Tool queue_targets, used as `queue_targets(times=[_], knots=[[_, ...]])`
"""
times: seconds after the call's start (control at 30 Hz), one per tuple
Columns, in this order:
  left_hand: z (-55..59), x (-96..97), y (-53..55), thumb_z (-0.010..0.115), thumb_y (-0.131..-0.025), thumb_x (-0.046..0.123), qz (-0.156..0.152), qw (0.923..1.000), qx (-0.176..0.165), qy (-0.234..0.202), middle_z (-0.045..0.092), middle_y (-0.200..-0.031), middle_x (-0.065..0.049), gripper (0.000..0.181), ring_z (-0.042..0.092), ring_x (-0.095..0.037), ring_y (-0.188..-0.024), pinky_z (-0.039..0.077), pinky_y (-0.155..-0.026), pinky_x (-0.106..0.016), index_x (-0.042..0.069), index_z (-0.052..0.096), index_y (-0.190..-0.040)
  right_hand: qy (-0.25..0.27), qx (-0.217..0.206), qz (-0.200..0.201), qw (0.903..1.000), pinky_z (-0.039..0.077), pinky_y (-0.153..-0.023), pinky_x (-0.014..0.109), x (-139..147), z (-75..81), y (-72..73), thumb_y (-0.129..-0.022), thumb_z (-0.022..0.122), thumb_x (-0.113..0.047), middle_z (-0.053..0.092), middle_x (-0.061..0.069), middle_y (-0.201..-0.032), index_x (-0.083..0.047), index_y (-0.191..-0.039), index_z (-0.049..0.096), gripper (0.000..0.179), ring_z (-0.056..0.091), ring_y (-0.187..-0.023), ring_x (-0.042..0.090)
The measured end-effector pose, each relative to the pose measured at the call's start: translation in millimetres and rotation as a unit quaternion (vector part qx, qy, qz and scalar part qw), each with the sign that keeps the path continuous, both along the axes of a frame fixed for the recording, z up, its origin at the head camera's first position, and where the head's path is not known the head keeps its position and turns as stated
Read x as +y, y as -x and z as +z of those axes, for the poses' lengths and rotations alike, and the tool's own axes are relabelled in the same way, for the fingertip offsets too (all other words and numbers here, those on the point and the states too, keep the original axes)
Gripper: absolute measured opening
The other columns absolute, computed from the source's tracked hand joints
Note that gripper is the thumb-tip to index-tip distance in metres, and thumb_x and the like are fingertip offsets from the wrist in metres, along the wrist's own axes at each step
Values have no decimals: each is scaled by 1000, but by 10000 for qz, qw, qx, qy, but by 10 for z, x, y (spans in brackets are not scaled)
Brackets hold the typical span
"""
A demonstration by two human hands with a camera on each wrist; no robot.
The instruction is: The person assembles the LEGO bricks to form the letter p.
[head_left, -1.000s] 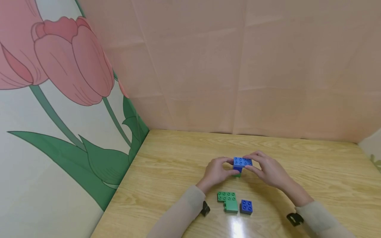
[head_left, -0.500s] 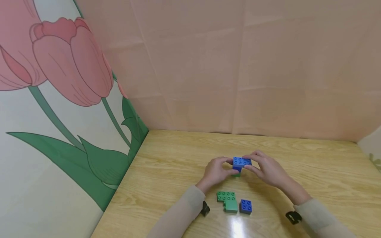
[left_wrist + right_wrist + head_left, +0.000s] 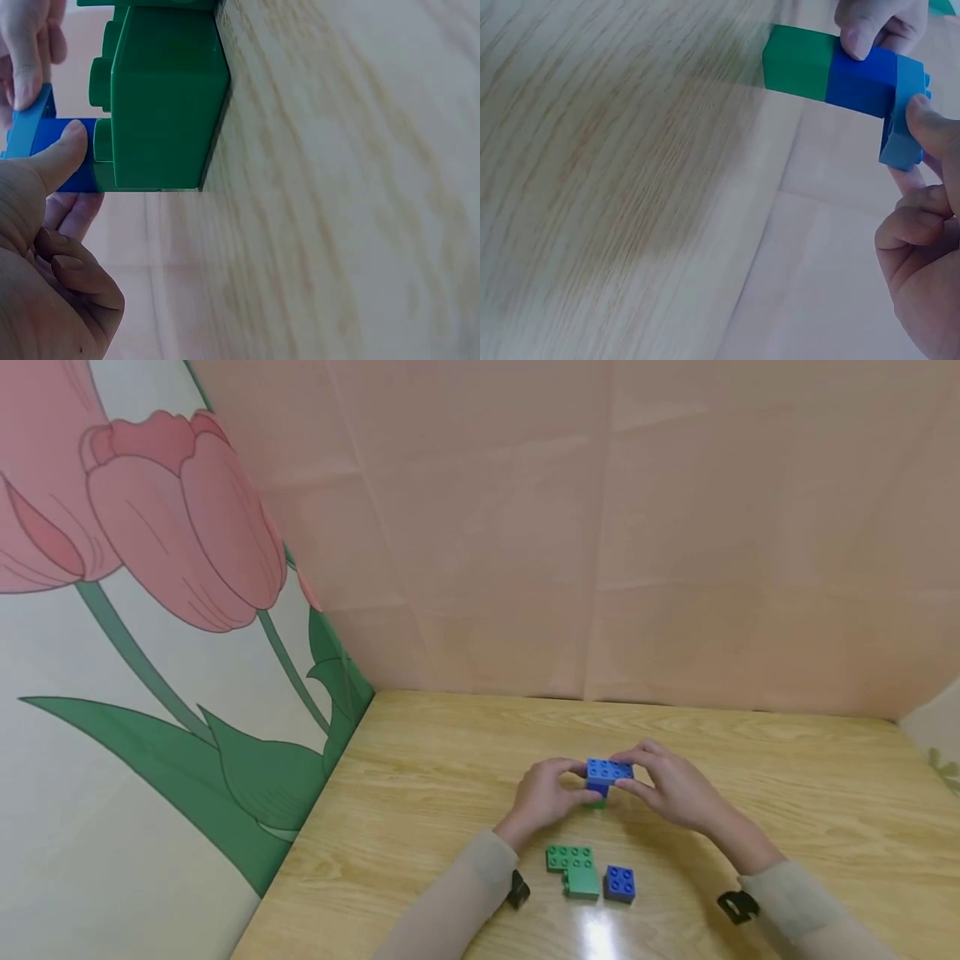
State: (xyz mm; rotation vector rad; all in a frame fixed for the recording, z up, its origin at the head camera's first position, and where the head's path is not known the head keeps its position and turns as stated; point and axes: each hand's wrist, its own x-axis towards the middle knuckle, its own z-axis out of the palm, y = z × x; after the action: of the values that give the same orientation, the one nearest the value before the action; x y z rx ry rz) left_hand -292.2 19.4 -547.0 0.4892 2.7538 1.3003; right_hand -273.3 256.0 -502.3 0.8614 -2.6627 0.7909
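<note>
A small stack of toy building bricks stands on the table in front of both hands. At its bottom sits a green brick (image 3: 799,64), with a dark blue brick (image 3: 861,81) above it. A lighter blue eight-stud brick (image 3: 606,771) lies across the top and overhangs to the right. My left hand (image 3: 542,795) pinches the dark blue brick between thumb and fingers. My right hand (image 3: 675,787) pinches the overhanging end of the lighter blue brick. Whether the top brick is fully pressed down cannot be told.
Nearer the front of the wooden table (image 3: 420,768) lie joined green bricks (image 3: 582,883), one part studded and one smooth on top. Beside them on the right is a loose dark blue four-stud brick (image 3: 620,883). A pink cloth wall (image 3: 480,543) rises behind the table.
Both hands keep their hold on the stack with almost no movement. The whole head view shifts very slightly.
</note>
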Motion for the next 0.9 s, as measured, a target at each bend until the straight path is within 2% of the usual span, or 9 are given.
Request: queue_targets(times=[0.3, 0.47, 0.57, 0.9], knots=[[7, -4, -2, 81, -86, 53, -34, 10000, -6, 6, 67, -117, 24, 42, 61, -9, -122, 47, -108, -43, 35, 74, -124, -14, -187, -38, 9998, 51, -67, 30, 2, 32, -2, -98, 75, -26, 63, -3, -102, -10, -123, 74, 30, 55, -78, 8], [-3, -4, 10, 81, -86, 52, -76, 10000, 54, 23, 67, -116, 24, 43, 61, -9, -122, 47, -108, -43, 34, 74, -124, -31, -239, -123, 9996, 59, -76, 45, 9, 36, -20, -99, 74, -30, 67, 1, -111, -10, -126, 72, 34, 68, -92, 23], [-8, -2, 15, 81, -86, 52, -80, 9999, 72, 16, 68, -116, 25, 42, 61, -7, -122, 47, -108, -43, 34, 74, -124, 18, -220, -177, 9996, 59, -83, 54, 14, 13, -33, -99, 74, -30, 67, 4, -117, -9, -128, 71, 36, 69, -103, 31], [-19, 2, 19, 82, -85, 51, -45, 10000, 19, -7, 68, -115, 25, 41, 62, -9, -122, 47, -108, -43, 36, 74, -122, 179, 40, -402, 9990, 58, -83, 59, 42, -13, -122, -95, 79, -27, 65, 11, -125, -9, -130, 70, 40, 68, -106, 36]])
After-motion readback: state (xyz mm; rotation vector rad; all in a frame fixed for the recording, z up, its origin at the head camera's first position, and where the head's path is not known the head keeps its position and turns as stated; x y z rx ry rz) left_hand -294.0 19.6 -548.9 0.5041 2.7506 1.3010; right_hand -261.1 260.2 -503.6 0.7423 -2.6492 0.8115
